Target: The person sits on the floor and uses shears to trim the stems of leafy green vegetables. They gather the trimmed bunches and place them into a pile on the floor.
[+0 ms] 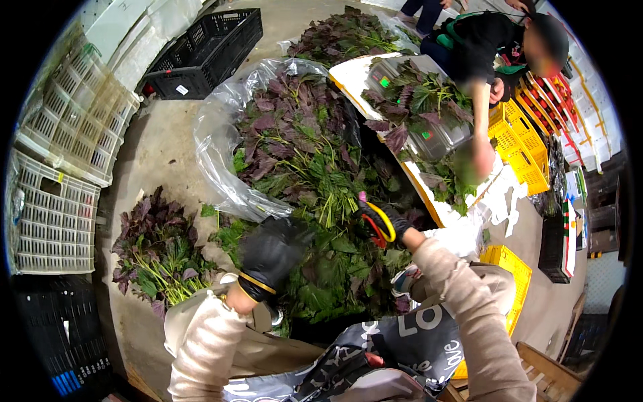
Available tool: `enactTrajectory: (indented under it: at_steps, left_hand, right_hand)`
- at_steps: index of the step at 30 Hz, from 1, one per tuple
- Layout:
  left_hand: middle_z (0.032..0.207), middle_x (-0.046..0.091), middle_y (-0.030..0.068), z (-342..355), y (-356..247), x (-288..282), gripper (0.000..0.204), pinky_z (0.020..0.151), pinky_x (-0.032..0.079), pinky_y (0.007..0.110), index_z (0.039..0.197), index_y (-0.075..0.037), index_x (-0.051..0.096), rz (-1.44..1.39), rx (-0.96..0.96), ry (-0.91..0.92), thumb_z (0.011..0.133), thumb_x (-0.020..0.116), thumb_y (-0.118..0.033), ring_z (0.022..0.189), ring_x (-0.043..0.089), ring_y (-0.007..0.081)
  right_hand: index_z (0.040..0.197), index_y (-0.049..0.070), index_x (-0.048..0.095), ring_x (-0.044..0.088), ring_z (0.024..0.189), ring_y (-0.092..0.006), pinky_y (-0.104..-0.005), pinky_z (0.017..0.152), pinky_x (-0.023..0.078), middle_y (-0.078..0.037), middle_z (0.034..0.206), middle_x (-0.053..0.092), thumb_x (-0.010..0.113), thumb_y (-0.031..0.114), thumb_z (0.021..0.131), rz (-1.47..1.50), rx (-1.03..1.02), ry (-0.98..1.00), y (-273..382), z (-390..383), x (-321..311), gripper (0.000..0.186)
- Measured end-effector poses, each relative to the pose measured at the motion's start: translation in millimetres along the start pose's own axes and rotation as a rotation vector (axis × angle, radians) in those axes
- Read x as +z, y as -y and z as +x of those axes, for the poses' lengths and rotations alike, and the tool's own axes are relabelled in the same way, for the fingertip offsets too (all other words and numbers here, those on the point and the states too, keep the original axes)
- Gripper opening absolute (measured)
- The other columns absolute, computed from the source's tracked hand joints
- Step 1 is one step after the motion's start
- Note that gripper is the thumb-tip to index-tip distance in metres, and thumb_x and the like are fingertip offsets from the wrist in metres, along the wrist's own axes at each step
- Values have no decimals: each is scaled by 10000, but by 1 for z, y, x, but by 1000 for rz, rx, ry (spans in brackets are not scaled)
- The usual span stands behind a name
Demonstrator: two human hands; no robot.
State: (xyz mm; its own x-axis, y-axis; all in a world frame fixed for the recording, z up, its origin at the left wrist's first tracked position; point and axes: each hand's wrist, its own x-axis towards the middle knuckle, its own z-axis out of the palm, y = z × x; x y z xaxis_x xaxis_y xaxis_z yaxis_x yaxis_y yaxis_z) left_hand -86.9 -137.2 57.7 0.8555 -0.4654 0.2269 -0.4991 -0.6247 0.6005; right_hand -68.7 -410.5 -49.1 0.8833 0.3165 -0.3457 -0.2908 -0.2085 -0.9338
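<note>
Bunches of purple and green perilla (295, 134) fill a large clear plastic bag (213, 124), their pale stems pointing toward me. In its black glove, my right hand (400, 224) grips scissors (383, 224) with red and yellow handles, close to those stem ends. My left hand (271, 251), also black-gloved with a yellow band at the wrist, hovers over loose green leaves (328, 268) in front of my knees. Motion smears its fingers, so I cannot see whether they hold anything. Another perilla bunch (161, 251) lies on the floor to my left.
A co-worker's arm (481, 127) reaches over clear plastic boxes (442, 137) with perilla on a white foam surface at the right. Black crate (181, 80) stands far left, grey crates (57, 214) line the left, and yellow crates (522, 147) stand right.
</note>
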Motion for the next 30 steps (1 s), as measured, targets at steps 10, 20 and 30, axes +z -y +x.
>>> enactTrajectory:
  at_steps: [10, 20, 30]
  left_hand:
    - [598, 528, 117, -14, 10, -3, 289, 544, 375, 399, 623, -48, 553, 269, -80, 321, 719, 499, -315, 573, 505, 294]
    - [699, 547, 95, -6, 17, 2, 217, 575, 396, 374, 744, -61, 570, 246, -45, 354, 695, 512, -264, 641, 517, 271]
    - [795, 543, 146, -6, 57, 58, 267, 663, 397, 379, 871, -7, 521, 271, -83, 174, 679, 486, -189, 738, 518, 280]
  right_hand:
    - [884, 50, 544, 472, 545, -151, -288, 535, 391, -101, 622, 520, 445, 259, 807, -802, -120, -115, -36, 60, 31, 244]
    - [882, 30, 541, 557, 662, -279, -348, 559, 417, -191, 720, 561, 514, 284, 748, -45, 71, -476, -94, 107, -8, 289]
    - [1136, 25, 392, 517, 772, -136, -232, 664, 416, -76, 935, 536, 434, -18, 751, 306, -44, -370, -45, 62, 122, 389]
